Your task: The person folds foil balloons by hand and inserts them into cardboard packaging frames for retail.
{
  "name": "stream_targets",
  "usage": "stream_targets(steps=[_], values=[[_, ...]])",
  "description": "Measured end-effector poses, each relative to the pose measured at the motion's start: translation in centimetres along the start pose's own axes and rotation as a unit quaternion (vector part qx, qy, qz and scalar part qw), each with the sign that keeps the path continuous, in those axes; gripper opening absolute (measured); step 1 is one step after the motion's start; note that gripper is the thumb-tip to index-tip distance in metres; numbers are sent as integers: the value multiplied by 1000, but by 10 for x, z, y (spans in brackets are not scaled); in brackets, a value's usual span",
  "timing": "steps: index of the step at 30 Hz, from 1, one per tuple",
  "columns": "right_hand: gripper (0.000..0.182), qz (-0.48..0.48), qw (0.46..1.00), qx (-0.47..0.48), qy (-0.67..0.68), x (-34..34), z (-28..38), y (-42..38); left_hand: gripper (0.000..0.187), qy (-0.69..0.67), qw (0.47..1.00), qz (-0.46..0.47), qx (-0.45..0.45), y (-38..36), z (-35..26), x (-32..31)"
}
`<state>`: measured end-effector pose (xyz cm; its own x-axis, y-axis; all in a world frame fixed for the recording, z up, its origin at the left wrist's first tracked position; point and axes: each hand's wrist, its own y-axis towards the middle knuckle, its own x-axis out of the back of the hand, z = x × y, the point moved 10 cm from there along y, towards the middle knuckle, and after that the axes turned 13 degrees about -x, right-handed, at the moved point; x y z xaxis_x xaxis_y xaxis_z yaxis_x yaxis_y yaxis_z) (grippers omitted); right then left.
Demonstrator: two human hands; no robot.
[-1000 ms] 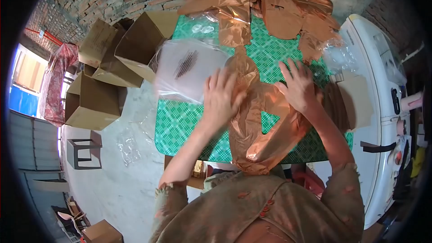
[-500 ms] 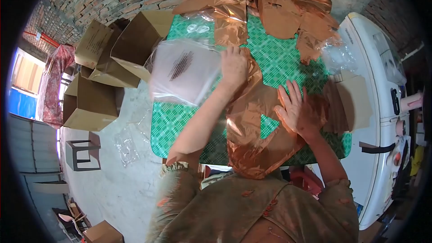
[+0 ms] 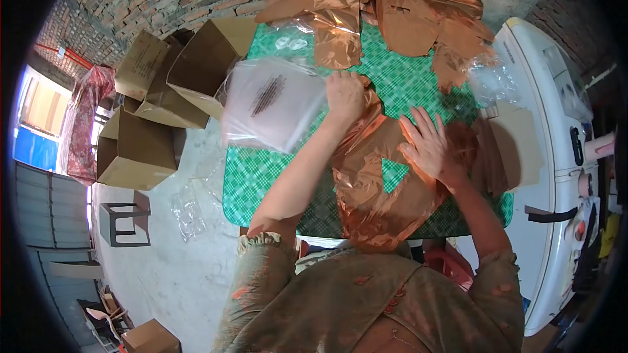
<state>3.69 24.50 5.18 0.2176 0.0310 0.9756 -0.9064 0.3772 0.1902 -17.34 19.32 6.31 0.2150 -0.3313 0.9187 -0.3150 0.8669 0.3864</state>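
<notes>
A flat, copper-coloured foil balloon [image 3: 366, 202] with a triangular hole lies over the near part of the table, its lower end reaching the front edge by my body. At its far-left corner, my left hand [image 3: 345, 97] is closed with the fingers curled on the foil. My right hand [image 3: 428, 147] rests on the foil's right side, palm down and fingers spread. Part of the balloon is hidden beneath both hands. Just left of my left hand lies a stack of clear plastic bags [image 3: 271, 104] with dark printing.
The green checked table [image 3: 255, 189] holds more copper foil pieces [image 3: 405, 23] along its far side. Crumpled clear plastic [image 3: 494, 82] and cardboard [image 3: 517, 147] lie at right, beside a white refrigerator [image 3: 546, 111]. Open cardboard boxes [image 3: 140, 150] and a small stool [image 3: 124, 222] stand left.
My right hand has slid slightly away from my body over the foil. The near end of the balloon has shifted a little toward the table. My left hand stays at the same corner.
</notes>
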Motion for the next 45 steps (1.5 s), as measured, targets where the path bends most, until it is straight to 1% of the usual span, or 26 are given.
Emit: stream_targets(steps=[1,3,4,6,7,9,13,15,18,21,24,27,28,30,31,33,34,37,39,40,42,45], values=[[64,1,1000,3,4,-1,-1,4,17,-4,1000,8,0,1,0,-2],[61,1,1000,12,12,-1,-3,16,18,-18,997,-75,-5,-2,3,15],[58,-21,999,12,44,5,-5,27,19,-25,993,-117,-7,-6,6,23],[53,-62,992,11,110,18,-9,50,19,-11,996,-91,3,-13,21,33],[51,-76,990,27,113,23,-7,63,20,-5,997,-77,8,-18,28,44],[48,-106,985,58,121,33,1,93,18,-12,996,-83,8,-38,34,73],[48,-91,981,102,136,21,27,161,17,1,991,-134,28,-70,54,107],[45,-93,979,125,130,10,42,188,17,21,994,-93,50,-75,69,99],[38,25,990,116,83,-6,60,217,18,43,996,-54,53,-81,91,80],[32,4,986,128,109,-23,59,232,29,11,995,-66,76,-83,104,69],[28,-86,978,175,69,-25,61,225,45,14,990,-115,75,-75,98,84],[16,-214,946,223,95,-12,62,211,54,-63,989,-132,12,-46,91,75],[16,-174,960,193,102,-18,57,220,50,-82,989,-122,3,-35,90,68],[15,-93,980,131,116,-30,47,238,43,-118,980,-155,-49,-12,89,61],[14,-86,983,94,129,-30,42,244,40,-135,973,-172,-76,-2,90,56],[12,-72,986,19,152,-31,32,254,32,-197,961,-168,-96,20,98,42],[13,-80,979,19,188,-27,31,256,28,-227,954,-166,-107,26,99,36],[18,-91,954,10,287,-16,26,258,22,-284,956,-77,1,37,114,7],[23,-82,936,-3,343,-14,25,260,22,-420,904,-57,60,40,131,-27],[25,-40,933,-32,356,-26,19,267,23,-485,869,-46,89,42,137,-39],[27,45,920,-88,379,-46,11,282,24,-525,840,-29,135,40,147,-52],[28,36,922,-63,380,-40,13,289,25,-588,787,-18,188,37,153,-61]])
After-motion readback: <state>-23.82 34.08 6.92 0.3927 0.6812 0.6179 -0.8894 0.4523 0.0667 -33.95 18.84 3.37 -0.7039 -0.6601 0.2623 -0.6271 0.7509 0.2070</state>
